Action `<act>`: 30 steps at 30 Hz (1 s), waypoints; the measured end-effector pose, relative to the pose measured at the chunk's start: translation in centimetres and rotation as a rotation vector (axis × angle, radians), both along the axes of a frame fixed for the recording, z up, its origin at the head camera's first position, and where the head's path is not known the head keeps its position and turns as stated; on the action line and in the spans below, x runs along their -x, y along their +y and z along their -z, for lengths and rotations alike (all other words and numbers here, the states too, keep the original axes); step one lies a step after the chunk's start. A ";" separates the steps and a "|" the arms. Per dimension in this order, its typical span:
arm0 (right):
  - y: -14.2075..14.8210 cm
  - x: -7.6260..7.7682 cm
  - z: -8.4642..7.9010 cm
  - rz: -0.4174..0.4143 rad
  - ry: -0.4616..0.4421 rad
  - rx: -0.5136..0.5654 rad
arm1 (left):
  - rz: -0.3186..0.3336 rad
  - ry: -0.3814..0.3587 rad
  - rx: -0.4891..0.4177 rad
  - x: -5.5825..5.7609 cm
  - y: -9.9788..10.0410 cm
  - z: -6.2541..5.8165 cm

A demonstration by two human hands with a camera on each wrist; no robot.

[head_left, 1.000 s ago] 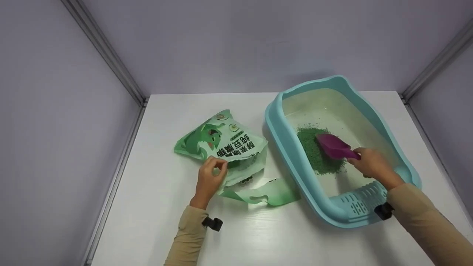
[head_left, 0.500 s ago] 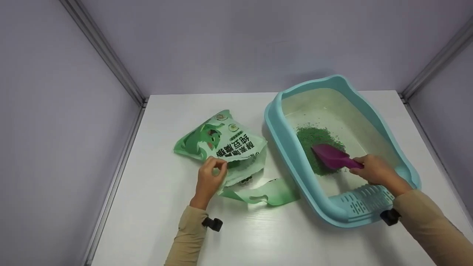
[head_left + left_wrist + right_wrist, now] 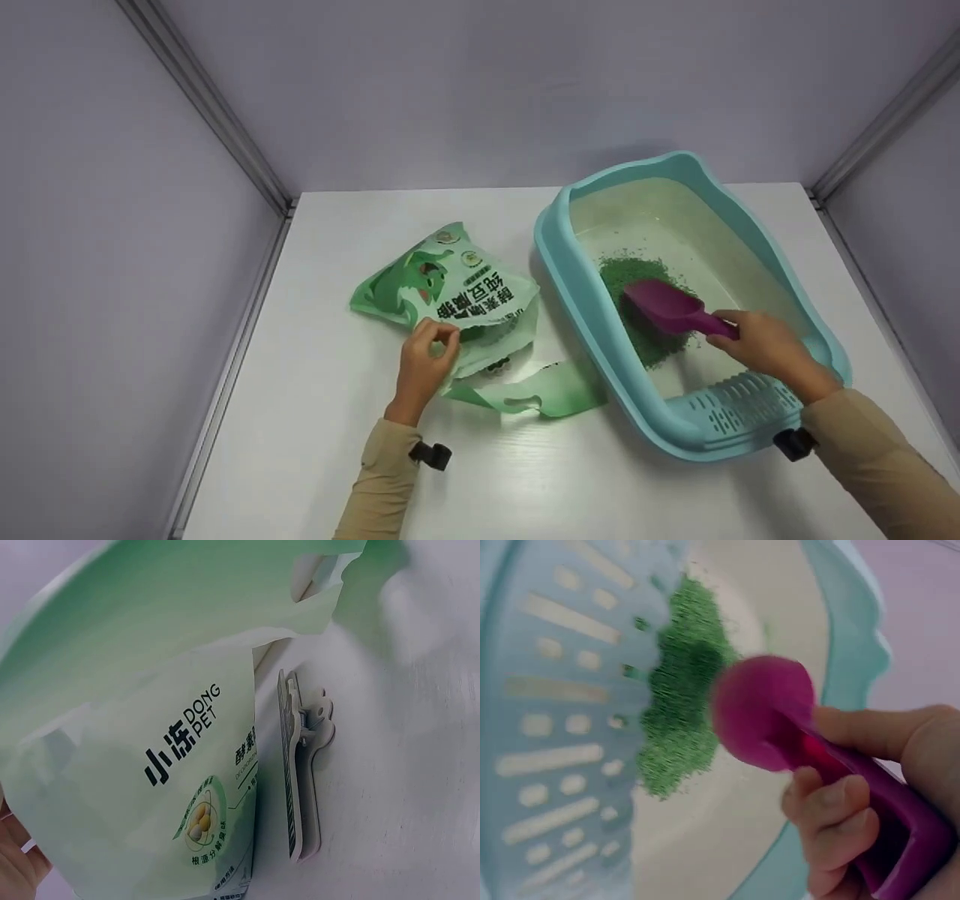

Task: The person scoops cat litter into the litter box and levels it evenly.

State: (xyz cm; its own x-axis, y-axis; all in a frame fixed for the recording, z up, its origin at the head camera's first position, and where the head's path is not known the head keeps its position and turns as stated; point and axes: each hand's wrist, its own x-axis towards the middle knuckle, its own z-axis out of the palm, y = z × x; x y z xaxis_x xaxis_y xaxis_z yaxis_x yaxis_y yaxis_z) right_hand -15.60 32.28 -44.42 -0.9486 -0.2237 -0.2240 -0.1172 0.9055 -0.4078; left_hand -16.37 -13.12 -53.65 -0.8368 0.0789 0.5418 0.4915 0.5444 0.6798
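Observation:
My left hand [image 3: 429,360] pinches the torn-open edge of a green bag [image 3: 450,289] with thumb and forefinger; the bag lies printed side up. In the left wrist view only some fingers [image 3: 19,859] show beside the bag [image 3: 150,787]. The right hand [image 3: 765,346] grips the handle of a purple scoop [image 3: 664,306]. Its bowl hangs over a heap of green pellets [image 3: 634,271] in a turquoise litter box [image 3: 592,322]. From the right wrist, the scoop [image 3: 761,709] shows its rounded underside, with fingers and thumb wrapped round the handle.
A pale clip [image 3: 304,772] lies on the white table [image 3: 525,472], partly covered by the bag in the head view. A torn green strip [image 3: 562,390] with a handle hole lies between bag and box. Slotted ridges [image 3: 739,409] line the box's near end. Walls surround the table.
The right hand and scoop came toward me, then shifted left and a little up over the pellets. The left hand and bag stay in place.

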 end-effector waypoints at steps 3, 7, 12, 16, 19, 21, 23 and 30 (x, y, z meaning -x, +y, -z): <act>-1.0 0.3 1.4 -0.044 0.140 -0.043 | -0.001 -0.013 0.004 0.0 -0.1 -0.1; -2.0 0.9 2.8 -0.124 0.291 -0.139 | -0.002 -0.024 0.005 -0.1 -0.2 -0.1; -1.8 1.6 3.3 -0.124 0.367 -0.223 | -0.005 -0.048 0.009 -0.2 -0.3 -0.2; -0.7 2.1 3.2 -0.065 0.326 -0.272 | -0.005 -0.049 0.016 -0.2 -0.4 -0.1; 0.5 2.3 3.0 -0.008 0.294 -0.288 | -0.001 -0.062 0.019 -0.2 -0.4 -0.2; 1.3 2.5 2.8 0.028 0.275 -0.281 | 0.001 -0.069 0.018 -0.3 -0.3 -0.2; 2.0 2.5 2.6 0.067 0.249 -0.272 | 0.003 -0.065 0.013 -0.3 -0.3 -0.2; 2.9 1.3 1.5 0.040 0.230 -0.219 | 0.000 -0.041 -0.002 -0.2 -0.3 -0.1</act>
State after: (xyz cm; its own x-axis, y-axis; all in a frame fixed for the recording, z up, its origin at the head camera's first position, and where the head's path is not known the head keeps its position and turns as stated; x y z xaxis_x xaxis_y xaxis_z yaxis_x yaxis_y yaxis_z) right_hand -16.91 35.21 -45.89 -0.9870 -0.1554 -0.0413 -0.1464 0.9746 -0.1696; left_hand -16.15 -13.45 -53.57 -0.8583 0.0775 0.5072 0.4629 0.5432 0.7004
